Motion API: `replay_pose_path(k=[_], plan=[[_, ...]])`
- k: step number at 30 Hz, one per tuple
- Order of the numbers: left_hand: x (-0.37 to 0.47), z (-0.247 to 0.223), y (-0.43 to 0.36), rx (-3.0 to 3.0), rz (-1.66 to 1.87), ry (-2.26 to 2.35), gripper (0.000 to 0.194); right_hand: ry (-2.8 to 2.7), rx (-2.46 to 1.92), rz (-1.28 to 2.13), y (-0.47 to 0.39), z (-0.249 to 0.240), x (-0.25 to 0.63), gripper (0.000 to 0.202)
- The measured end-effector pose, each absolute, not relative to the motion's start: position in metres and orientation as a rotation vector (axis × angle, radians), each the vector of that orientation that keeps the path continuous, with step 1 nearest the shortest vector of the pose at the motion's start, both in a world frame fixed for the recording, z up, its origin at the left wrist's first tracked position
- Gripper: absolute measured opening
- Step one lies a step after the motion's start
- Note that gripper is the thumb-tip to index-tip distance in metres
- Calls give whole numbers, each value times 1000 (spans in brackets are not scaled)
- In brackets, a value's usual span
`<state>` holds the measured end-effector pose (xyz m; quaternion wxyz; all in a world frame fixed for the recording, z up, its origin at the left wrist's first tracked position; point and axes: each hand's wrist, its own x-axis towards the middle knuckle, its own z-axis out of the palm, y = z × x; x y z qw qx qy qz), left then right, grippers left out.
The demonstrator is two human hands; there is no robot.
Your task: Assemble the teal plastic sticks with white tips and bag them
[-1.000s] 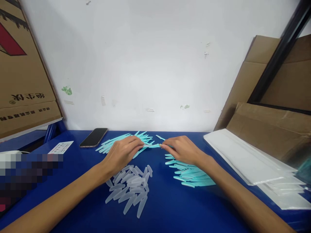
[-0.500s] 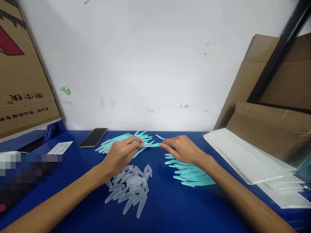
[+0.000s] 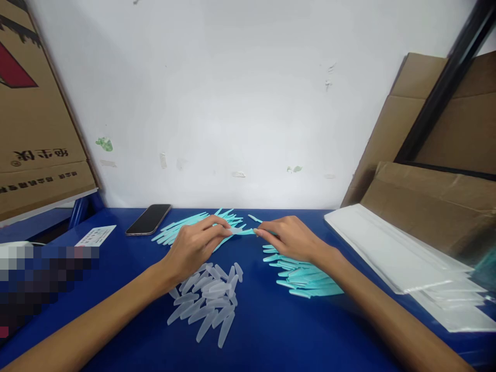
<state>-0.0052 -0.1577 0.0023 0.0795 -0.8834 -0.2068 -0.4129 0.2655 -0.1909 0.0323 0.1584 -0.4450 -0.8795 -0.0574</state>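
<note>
Strip point(image 3: 247, 232), turquoise, one: held above the table between the two hands, near the far edge. Right hand point(image 3: 290, 238): thumb and forefinger pinched on the strip's right end. Left hand point(image 3: 197, 240): thumb and fingers pinched on a pale translucent sleeve point(image 3: 235, 231) at the strip's other end (how far one sits within the other is too small to tell).

Handling, by judgement: strip very light, thin, fairly stiff plastic, apt to slip if pinched at the tip; best taken by the broader end. Sleeve light, smooth, perhaps slightly flexible; best held by its sides, without squeezing flat.

Loose translucent sleeves point(image 3: 219, 289), one heap: on the table, nearer the wearer than the left hand. Turquoise strips, two lots: a far pile point(image 3: 180, 227) behind the left hand; a right pile point(image 3: 310, 281) below the right hand and partly under its forearm. Single strip point(image 3: 253, 218): just beyond the right fingertips. Phone point(image 3: 150, 219), one: left of the far pile. Table point(image 3: 267, 330): blue.
</note>
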Motion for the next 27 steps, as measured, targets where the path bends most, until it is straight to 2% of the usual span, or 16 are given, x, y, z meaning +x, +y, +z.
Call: replay_pose_path(k=[15,27], plan=[[-2,4,-159,-2598,-1122,-629,16,-2511,-1267,-138,-193,33,264,44],[-4,4,-157,-2542,-1072,-604,23,-2506,-1247,-105,-195,35,263,44]])
